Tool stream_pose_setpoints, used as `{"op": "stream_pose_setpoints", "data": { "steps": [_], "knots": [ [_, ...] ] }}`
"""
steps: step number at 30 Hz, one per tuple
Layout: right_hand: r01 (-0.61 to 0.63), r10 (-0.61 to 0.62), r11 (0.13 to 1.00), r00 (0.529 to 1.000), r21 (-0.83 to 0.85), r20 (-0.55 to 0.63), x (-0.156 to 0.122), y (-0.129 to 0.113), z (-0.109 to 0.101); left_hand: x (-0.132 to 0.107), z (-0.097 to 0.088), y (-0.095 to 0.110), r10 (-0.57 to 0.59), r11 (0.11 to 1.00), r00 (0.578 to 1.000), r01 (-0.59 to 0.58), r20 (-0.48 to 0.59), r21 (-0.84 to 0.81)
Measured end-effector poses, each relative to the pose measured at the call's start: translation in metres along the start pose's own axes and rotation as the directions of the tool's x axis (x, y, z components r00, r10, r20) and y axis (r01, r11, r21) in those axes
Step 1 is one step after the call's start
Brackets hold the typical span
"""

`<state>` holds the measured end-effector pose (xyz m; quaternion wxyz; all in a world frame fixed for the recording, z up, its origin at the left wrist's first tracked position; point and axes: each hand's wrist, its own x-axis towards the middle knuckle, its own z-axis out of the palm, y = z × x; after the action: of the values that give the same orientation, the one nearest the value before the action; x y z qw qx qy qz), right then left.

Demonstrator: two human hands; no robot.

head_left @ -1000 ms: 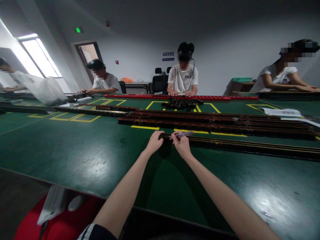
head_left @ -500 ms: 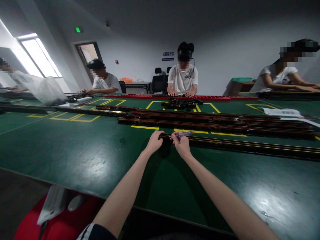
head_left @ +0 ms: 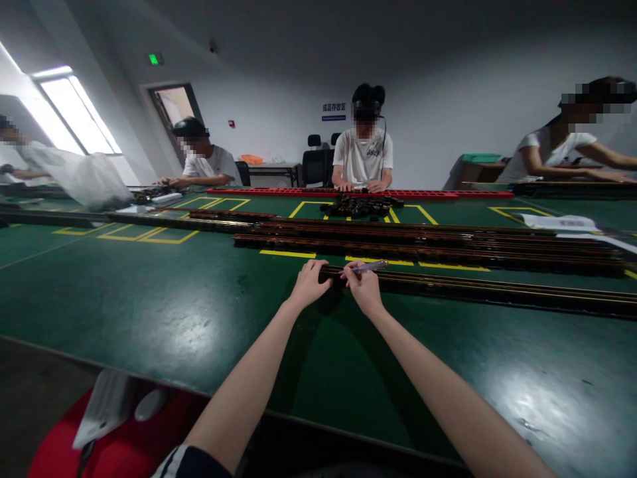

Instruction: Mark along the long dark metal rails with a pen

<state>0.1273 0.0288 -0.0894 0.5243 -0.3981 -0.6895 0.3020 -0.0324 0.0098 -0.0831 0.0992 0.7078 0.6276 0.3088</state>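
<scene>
A long dark rail [head_left: 497,292] with gold-coloured edges lies on the green table, running from my hands to the right edge of the view. My left hand [head_left: 310,285] grips the rail's left end, its thumb on the near side and its fingers over the far side. Between the closed fingers of my right hand [head_left: 363,287] is a slim, pale pen-like tool [head_left: 371,267]. Its rear end points right, and its tip is by the rail, close to my left thumb. The exact spot the tip meets is too small to make out.
Just beyond lies a bundle of similar dark rails [head_left: 423,242]. Behind it are a pile of small black parts [head_left: 363,206] and a long red tray [head_left: 423,194]. A person [head_left: 365,156] works opposite, with others at both sides. White papers [head_left: 560,222] lie at right.
My left thumb has moved right, closing against the near side of the rail. My right hand with the pen-like tool has shifted very slightly right.
</scene>
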Motion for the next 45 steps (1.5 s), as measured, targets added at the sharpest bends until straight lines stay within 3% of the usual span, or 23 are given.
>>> {"op": "stream_pose_setpoints", "data": {
  "steps": [12, 33, 45],
  "knots": [
    [-0.003, 0.003, 0.999, 1.000, -0.048, -0.006, 0.0003, -0.0016, -0.0081, 0.0014, 0.0038, -0.0018, 0.034, 0.996, 0.999, -0.033, -0.011, 0.084],
    [-0.075, 0.090, 0.993, 0.979, 0.091, -0.181, -0.0017, 0.0021, -0.0046, 0.0001, 0.0045, -0.0020, 0.040, 0.998, 0.999, -0.039, -0.019, 0.052],
    [-0.021, 0.021, 1.000, 0.985, 0.006, -0.172, -0.0012, -0.0002, -0.0065, -0.0005, 0.0022, 0.0012, 0.026, 0.997, 1.000, -0.026, 0.004, 0.069]
  ]
}}
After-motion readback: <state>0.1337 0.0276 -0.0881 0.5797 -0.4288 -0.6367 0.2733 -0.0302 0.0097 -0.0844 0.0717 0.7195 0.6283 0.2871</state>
